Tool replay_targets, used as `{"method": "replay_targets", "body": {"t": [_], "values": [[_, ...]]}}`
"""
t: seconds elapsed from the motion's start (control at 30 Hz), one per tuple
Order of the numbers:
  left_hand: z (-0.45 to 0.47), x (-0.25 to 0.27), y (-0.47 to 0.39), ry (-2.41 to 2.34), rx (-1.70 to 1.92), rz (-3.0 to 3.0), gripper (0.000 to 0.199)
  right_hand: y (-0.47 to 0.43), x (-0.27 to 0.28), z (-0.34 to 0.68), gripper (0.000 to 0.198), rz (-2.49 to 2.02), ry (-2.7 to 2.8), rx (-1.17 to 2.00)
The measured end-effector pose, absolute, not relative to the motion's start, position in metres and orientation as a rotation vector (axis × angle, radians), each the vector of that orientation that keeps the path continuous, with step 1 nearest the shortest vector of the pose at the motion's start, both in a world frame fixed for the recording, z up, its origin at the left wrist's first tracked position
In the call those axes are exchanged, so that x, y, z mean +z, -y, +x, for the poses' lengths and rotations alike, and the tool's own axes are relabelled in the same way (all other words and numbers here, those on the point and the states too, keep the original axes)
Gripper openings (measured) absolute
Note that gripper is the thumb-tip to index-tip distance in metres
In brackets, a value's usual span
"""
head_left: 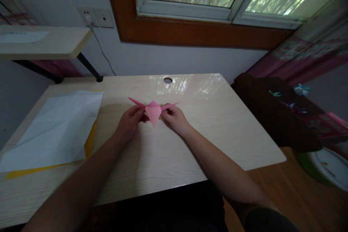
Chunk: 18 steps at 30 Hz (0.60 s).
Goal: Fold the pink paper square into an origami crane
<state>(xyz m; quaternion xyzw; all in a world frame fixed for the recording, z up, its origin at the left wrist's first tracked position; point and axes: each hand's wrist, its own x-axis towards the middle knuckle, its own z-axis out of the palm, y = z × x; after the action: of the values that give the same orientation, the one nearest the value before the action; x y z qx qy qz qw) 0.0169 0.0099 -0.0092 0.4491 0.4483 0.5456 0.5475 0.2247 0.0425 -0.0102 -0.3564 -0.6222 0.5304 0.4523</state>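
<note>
A pink folded-paper figure [153,112], shaped like an origami crane, is held up just above the desk in front of me. Two thin points stick out from it to the left and right, and a wider diamond-shaped flap hangs in the middle. My left hand [132,120] pinches it at the base of the left point. On the other side, my right hand [174,117] grips it by the base of the right point, thumb toward me. Some fingertips of both hands are hidden behind the paper.
Large white sheets [59,127] lie over yellow paper [91,139] on the left of the pale desk [217,127]. A raised shelf [46,49] stands at the back left. A round cable hole [168,80] is near the back edge. Dark furniture [272,116] stands right.
</note>
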Motion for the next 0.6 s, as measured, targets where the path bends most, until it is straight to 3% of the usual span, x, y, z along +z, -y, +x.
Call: {"method": "replay_targets", "body": {"t": [0.13, 0.33, 0.6], "values": [[0.0189, -0.0112, -0.0097, -0.987, 1.282, 1.011, 0.036, -0.043, -0.008, 0.2275, 0.018, -0.894, 1.691, 1.093], [0.0177, -0.0096, -0.0089, -0.96, 1.244, 1.08, 0.053, -0.0414, -0.0062, 0.2278, 0.019, -0.883, 1.73, 1.028], [0.0139, -0.0089, -0.0098, -1.101, 1.227, 1.215, 0.034, -0.0409, -0.0118, 0.228, 0.026, -0.914, 1.697, 1.131]]}}
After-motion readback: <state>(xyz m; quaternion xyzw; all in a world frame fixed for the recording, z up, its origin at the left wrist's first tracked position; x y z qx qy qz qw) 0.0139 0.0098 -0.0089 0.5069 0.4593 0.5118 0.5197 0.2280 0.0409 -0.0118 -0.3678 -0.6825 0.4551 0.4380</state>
